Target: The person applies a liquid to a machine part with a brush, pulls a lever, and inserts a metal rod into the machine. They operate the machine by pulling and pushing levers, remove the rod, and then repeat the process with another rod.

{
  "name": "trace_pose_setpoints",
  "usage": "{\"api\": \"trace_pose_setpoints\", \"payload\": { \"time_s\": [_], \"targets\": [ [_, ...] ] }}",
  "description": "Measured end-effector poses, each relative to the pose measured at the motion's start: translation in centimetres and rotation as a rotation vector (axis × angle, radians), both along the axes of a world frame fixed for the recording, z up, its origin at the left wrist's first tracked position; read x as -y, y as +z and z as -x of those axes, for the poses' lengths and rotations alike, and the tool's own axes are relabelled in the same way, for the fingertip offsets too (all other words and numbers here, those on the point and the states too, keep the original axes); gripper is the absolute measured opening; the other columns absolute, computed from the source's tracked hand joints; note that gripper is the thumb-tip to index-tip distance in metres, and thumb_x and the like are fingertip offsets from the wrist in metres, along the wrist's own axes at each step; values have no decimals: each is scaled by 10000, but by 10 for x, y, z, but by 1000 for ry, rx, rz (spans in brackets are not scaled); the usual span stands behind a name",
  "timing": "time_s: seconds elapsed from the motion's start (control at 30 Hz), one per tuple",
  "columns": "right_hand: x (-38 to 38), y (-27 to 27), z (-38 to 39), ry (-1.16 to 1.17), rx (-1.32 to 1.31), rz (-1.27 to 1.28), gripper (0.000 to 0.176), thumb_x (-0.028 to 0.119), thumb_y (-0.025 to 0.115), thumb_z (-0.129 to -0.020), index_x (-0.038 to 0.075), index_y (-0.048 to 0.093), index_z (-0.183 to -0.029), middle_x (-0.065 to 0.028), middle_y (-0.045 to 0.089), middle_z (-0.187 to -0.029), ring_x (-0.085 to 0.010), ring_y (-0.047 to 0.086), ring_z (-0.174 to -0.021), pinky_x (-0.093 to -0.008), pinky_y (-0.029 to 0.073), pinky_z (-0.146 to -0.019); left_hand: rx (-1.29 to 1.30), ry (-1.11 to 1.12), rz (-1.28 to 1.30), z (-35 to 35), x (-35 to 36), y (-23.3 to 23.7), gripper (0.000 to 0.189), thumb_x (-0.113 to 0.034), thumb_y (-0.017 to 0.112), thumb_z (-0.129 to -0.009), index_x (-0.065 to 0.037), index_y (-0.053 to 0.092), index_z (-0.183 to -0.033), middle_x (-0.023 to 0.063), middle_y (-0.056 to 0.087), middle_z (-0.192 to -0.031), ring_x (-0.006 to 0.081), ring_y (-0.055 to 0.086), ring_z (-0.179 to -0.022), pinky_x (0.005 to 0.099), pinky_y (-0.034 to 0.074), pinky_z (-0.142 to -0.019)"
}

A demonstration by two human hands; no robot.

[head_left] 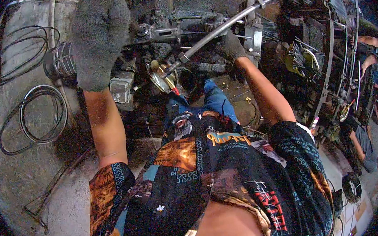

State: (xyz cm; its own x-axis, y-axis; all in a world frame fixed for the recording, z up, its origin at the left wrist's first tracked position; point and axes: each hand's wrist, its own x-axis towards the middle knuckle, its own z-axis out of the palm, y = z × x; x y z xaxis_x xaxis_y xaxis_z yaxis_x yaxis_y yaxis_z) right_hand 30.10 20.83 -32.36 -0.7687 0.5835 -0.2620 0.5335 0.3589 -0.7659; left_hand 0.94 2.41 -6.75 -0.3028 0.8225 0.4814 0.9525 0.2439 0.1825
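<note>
wire coils point(31, 117) on floor point(19, 178), left of machine point(163, 30)

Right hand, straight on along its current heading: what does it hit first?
Most likely the long curved silver metal tube, which crosses just beyond the grey-gloved right hand. Depth is unclear, so the hand may already be touching it.

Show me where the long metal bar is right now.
Head view, upper centre-right: the long metal bar slants from the round chrome part up to the right, passing just above the gloved right hand.

Open floor point(16, 178) left; machine point(168, 30) ahead, racks point(326, 38) right.
</note>
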Motion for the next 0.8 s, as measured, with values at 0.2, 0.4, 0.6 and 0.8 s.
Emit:
{"api": "trace_pose_setpoints", "payload": {
  "time_s": [0.2,0.4,0.6,0.8],
  "targets": [
    [-5,-42,-7,9,-24,-39,503,363,720,-894,39,599,-1258,-287,675,-1212,-477,641,-1153,-506,534,-961,21,-83,-124,0,-1,-3,185,-151,567,-961,-84,688,-1084,144,691,-1041,366,665,-1007,443,537,-920],
    [2,-40,-7,-10,-33,-60,446,147,697,-886,5,570,-1288,-210,669,-1194,-350,625,-1123,-431,498,-1005,25,-143,-211,5,0,-7,165,-100,586,-939,-77,690,-1065,144,695,-1032,365,666,-1001,438,535,-921],
    [11,-11,7,-23,-4,14,450,164,688,-914,2,567,-1317,-239,654,-1251,-372,613,-1175,-444,486,-1032,45,-204,-256,16,-1,-10,158,-48,604,-917,-71,693,-1047,143,699,-1022,365,667,-994,433,533,-923],
    [9,-36,3,1,9,11,484,186,708,-899,-5,561,-1318,-251,661,-1235,-398,621,-1165,-451,494,-1020,31,-157,-245,12,5,-10,157,-54,606,-920,-73,692,-1050,142,700,-1030,362,663,-1008,433,527,-935]
  ]
}}
